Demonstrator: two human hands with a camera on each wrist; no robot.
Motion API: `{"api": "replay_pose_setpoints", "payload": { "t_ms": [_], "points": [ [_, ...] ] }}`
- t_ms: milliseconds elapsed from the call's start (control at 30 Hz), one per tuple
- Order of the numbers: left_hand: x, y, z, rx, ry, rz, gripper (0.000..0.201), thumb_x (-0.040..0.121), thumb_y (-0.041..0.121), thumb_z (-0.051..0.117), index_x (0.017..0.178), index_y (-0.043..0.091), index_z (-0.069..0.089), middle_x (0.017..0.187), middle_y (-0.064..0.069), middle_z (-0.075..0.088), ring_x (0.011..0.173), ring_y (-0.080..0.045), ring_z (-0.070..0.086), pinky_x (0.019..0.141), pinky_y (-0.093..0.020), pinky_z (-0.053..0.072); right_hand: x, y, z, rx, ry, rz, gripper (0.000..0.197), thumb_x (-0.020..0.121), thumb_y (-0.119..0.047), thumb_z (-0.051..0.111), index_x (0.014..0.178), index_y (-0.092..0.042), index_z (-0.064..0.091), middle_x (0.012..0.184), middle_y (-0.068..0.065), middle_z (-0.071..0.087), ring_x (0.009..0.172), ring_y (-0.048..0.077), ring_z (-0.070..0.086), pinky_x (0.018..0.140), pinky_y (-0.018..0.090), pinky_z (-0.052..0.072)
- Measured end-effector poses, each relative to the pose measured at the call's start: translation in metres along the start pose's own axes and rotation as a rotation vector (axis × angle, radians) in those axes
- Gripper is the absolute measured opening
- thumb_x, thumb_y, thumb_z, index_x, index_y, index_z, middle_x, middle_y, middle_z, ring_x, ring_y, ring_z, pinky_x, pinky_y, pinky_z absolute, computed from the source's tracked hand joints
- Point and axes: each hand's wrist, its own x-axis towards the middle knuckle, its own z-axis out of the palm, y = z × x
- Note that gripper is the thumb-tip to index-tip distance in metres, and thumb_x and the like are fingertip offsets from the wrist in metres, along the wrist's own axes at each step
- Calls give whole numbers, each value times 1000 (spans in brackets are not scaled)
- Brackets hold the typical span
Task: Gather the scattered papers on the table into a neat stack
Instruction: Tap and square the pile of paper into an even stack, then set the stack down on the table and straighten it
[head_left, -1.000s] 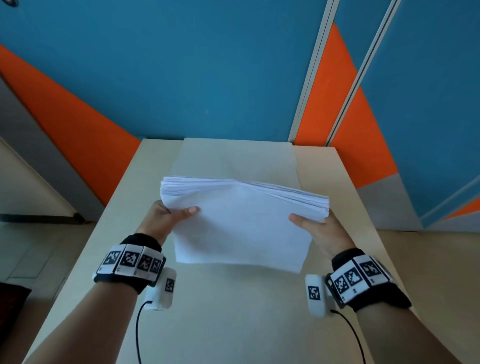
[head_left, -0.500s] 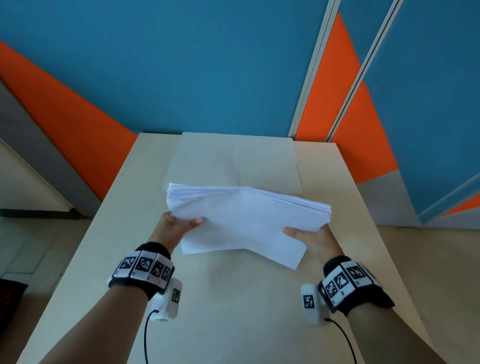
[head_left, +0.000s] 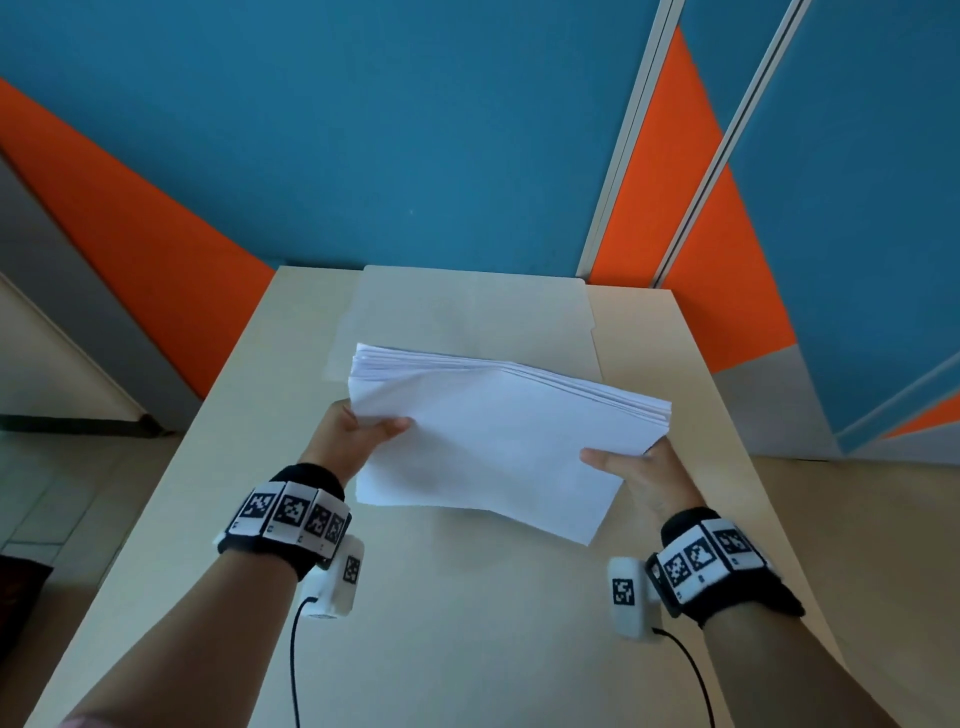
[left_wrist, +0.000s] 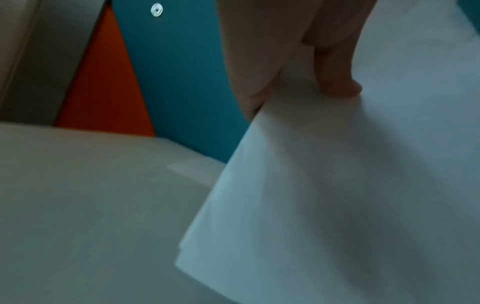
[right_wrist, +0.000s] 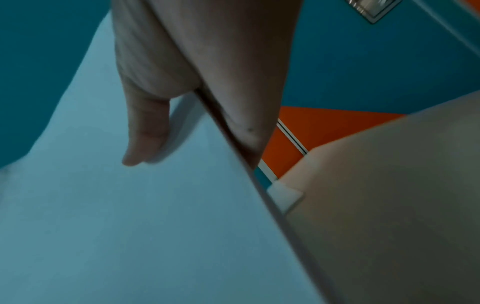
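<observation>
Papers (head_left: 483, 441) gripped by both hands, long axis left-right, near edge seemingly tilted down.

Ahead of you, a beige folder (head_left: 467, 312) lies flat at the far end of the surface (head_left: 467, 649), against a blue wall (head_left: 415, 130) with orange panels (head_left: 156, 249). Two grey strips (head_left: 631, 140) run up that wall on your right.

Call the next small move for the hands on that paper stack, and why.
Probably tap the stack edge-down on the table to square it. The left hand and right hand grip its two sides, thumbs on top, holding it tilted above the table, and the far edges of the sheets are visibly fanned and uneven. A beige folder lies beyond.
</observation>
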Motion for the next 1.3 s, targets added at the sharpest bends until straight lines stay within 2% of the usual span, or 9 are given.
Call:
{"api": "replay_pose_setpoints", "payload": {
  "t_ms": [233, 433, 533, 633, 767, 867, 1033, 1167, 1300],
  "points": [
    [-4, 70, 13, 317, -110, 302, 29, 79, 2, 70, 71, 28, 63, 57, 18, 66, 52, 15, 57, 59, -5, 45, -7, -86, 3, -616, -95, -567, 63, 71, -12, 79, 123, -37, 54, 103, -8, 68, 99, -4, 59, 95, 12, 38],
    [-15, 94, 29, 262, -137, 435, 25, 68, 8, 79, 77, 27, 65, 67, 17, 64, 63, 9, 55, 61, 0, 38, -14, -103, 26, -706, -292, -381, 26, 86, -14, 65, 111, -17, 69, 94, -12, 71, 86, 3, 64, 73, 10, 43],
    [-8, 67, 11, 0, 59, 332, 73, 46, 29, 88, 109, 38, 52, 102, 17, 61, 92, 18, 54, 77, 3, 38, -17, -92, 8, -485, -208, -315, 11, 86, -12, 65, 95, -17, 69, 80, -14, 68, 76, 1, 62, 71, 15, 45],
    [-9, 37, 12, -353, -88, 156, 112, 26, 42, 93, 125, 17, 47, 111, 6, 66, 102, -8, 63, 79, -17, 53, -18, -77, -2, -249, -108, -236, 10, 83, -12, 69, 92, -12, 71, 93, 0, 77, 92, 14, 70, 85, 37, 52],
    [-12, 44, 29, -332, -209, 157, 63, 32, 39, 92, 88, 18, 75, 90, 3, 77, 84, -12, 72, 70, -21, 56, -14, -60, 3, -12, -139, -265, 43, 46, -56, 83, 76, -26, 78, 82, -13, 77, 80, 3, 72, 70, 17, 53],
    [-6, 55, 30, -259, -164, 262, 29, 49, 25, 85, 77, 21, 78, 84, 3, 77, 79, -10, 72, 69, -20, 55, -4, -51, 2, 114, -134, -282, 54, 32, -57, 86, 78, -30, 78, 86, -10, 77, 84, 7, 72, 73, 20, 56],
    [-1, 20, 33, -172, -160, 169, 54, 31, 44, 90, 78, 21, 78, 87, 1, 77, 81, -12, 73, 69, -23, 57, 9, -14, 11, 58, -123, -88, 82, 19, -46, 92, 96, -28, 69, 93, -9, 77, 90, 8, 72, 81, 27, 57],
    [1, 3, 35, -134, -139, 125, 43, 38, 38, 90, 73, 16, 79, 82, 0, 78, 81, -12, 74, 74, -21, 57, 12, 3, 16, -7, -67, 23, 41, 60, -9, 86, 97, -16, 69, 71, -21, 73, 73, -9, 68, 58, 2, 47],
    [9, 8, 36, -126, -118, 120, 17, 73, -4, 71, 78, 12, 73, 74, 9, 76, 74, -4, 72, 69, -15, 53, 20, 7, 11, 4, -31, 73, 37, 69, -6, 80, 104, -10, 70, 94, -10, 71, 80, -4, 66, 59, 4, 45]
  ]
}}
